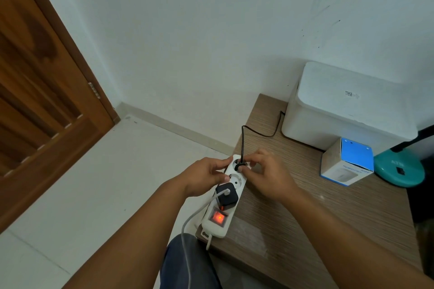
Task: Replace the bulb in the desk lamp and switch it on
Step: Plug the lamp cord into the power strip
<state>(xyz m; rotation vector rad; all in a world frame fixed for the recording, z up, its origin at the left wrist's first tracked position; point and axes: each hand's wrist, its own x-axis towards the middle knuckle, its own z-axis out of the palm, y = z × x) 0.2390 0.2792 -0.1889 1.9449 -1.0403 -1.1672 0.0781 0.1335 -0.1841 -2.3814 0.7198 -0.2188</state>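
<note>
A white power strip (235,180) lies along the left edge of the wooden table (328,218), its red switch (218,217) lit. My left hand (204,177) grips the far end of the strip. My right hand (265,175) pinches a black plug (240,166) seated at the strip's farthest socket. The plug's black cord (258,132) runs back behind the white box. The teal lamp base (399,170) shows at the right edge; its head and bulb are out of view.
A black charger (226,196) with a white cable (187,230) sits in the strip. A large white box (347,105) stands at the table's back, a small blue-and-white carton (347,163) in front of it. A wooden door (40,91) is on the left.
</note>
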